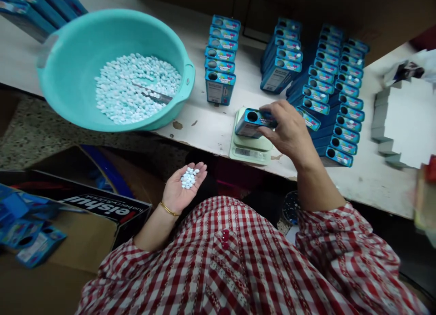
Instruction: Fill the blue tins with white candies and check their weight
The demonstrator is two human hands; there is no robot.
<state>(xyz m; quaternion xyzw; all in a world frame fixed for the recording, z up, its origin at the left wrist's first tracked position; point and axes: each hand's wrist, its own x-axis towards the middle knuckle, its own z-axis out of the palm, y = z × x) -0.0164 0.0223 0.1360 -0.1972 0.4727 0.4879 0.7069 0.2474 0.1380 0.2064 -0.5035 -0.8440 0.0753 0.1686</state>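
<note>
Palm up, my left hand [180,192] cups a small heap of white candies [190,177] in front of the table edge. My right hand [285,126] grips a blue candy box [250,124] by its right end, thumb in front and fingers behind. A dark round hole shows in the top of this box. It stands upright on a pale green kitchen scale [250,155], whose display I cannot read. Left of the scale, a turquoise basin [71,85] holds many more white candies, with a metal utensil [153,93] lying partly among them.
A row of blue boxes [220,78] stands behind the scale. More rows of boxes [320,90] are to the right, beside stacked white cartons [407,119]. Below left, an open cardboard carton [85,228] contains blue boxes. Other blue packs [37,12] stand behind the basin.
</note>
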